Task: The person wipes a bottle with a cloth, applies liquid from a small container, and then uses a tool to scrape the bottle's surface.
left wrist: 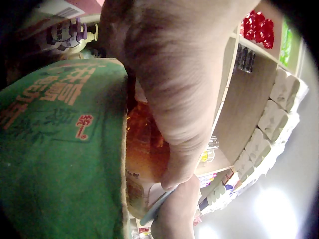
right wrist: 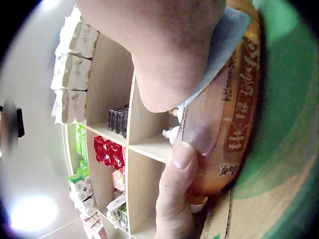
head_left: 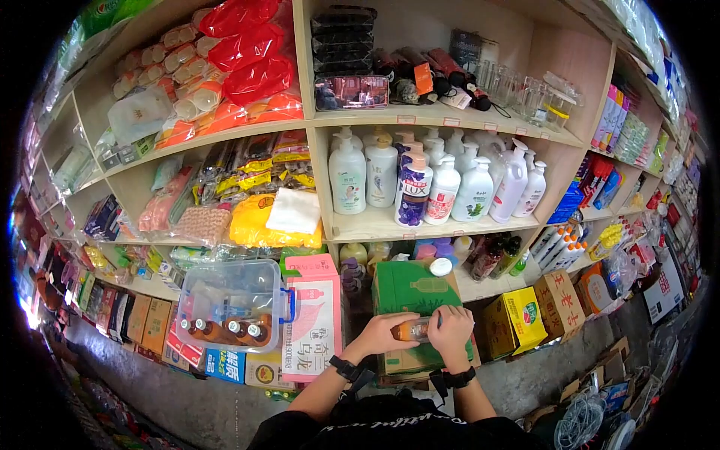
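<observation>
A bottle of amber drink (head_left: 410, 331) lies on its side over the green carton (head_left: 405, 289). My left hand (head_left: 381, 334) grips it at one end, its thumb (right wrist: 175, 191) along the side in the right wrist view. At the other end my right hand (head_left: 452, 328) pinches a thin light-blue cloth (right wrist: 227, 45) against the bottle. Pale characters run along the bottle's label (right wrist: 241, 99). In the left wrist view the cloth shows only as a narrow edge (left wrist: 157, 205) under the right fingers, and the left hand hides much of the bottle.
Left of the carton stands a pink-and-white box (head_left: 311, 322), beside a clear plastic bin (head_left: 196, 289) holding several brown bottles (head_left: 255, 331). A round white lid (head_left: 441, 266) sits at the carton's far edge. Shelves with pump bottles (head_left: 349, 176) rise behind; a yellow box (head_left: 517, 319) is at right.
</observation>
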{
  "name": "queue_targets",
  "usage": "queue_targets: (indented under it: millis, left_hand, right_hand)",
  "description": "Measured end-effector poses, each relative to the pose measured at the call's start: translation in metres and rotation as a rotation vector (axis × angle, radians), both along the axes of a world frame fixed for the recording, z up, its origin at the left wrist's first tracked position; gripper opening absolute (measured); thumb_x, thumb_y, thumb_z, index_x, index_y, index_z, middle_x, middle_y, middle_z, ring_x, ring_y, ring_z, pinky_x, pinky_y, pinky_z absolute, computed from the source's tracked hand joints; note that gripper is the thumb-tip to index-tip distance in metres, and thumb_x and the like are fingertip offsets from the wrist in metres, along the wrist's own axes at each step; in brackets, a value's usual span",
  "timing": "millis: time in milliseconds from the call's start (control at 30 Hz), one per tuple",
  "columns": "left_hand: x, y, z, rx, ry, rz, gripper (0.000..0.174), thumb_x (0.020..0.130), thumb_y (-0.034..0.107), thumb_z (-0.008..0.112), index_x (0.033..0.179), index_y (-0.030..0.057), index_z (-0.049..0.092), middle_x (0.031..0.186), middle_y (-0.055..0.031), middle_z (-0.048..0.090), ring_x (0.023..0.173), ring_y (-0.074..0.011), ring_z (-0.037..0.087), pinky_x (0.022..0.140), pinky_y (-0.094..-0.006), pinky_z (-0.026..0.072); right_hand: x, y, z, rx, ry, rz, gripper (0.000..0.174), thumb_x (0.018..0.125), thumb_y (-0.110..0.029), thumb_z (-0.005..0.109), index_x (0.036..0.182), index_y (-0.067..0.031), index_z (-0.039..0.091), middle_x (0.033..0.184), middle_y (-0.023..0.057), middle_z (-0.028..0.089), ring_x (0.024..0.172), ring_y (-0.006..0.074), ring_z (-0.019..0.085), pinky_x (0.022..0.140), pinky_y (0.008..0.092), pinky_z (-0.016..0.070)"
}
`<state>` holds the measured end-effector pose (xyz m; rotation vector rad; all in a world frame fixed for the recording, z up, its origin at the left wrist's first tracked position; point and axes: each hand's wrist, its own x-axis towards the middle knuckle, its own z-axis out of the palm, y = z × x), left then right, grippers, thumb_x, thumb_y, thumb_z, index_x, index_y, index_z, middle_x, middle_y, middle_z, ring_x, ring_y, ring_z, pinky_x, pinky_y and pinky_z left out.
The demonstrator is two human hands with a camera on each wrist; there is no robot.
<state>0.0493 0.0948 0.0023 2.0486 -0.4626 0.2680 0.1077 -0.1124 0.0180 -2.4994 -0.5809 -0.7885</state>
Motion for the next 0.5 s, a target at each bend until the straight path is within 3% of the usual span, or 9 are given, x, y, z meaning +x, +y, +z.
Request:
queue_targets:
  millis: [333,500]
  left_hand:
    - [0.0001,-0.0005,0.0005,-0.006,-0.009,0.007,0.067,0.078,0.032,0.094,0.136,0.0086,0.071,0.129,-0.0156,0.076,0.114,-0.0330,0.075,0.102,-0.0398,0.0587]
    - [0.0003,-0.0006,-0.0006,-0.013,-0.022,0.003,0.066,0.078,0.032,0.094,0.135,0.0081,0.071,0.130,-0.0153,0.076,0.114,-0.0329,0.075,0.101,-0.0395,0.0591]
  right_hand:
    - [0.0009,-0.0003,-0.0001,0.003,-0.033,0.025,0.016,0.086,-0.017,0.067,0.078,-0.0042,0.071,0.078,0.0144,0.073,0.076,0.0344,0.067,0.075,0.0466,0.0473]
    - [-0.0012,0.0005,0.0031,0.010,-0.002,0.008,0.014,0.086,-0.016,0.067,0.077,-0.0051,0.071,0.079,0.0136,0.073,0.079,0.0361,0.069,0.079,0.0474,0.0497]
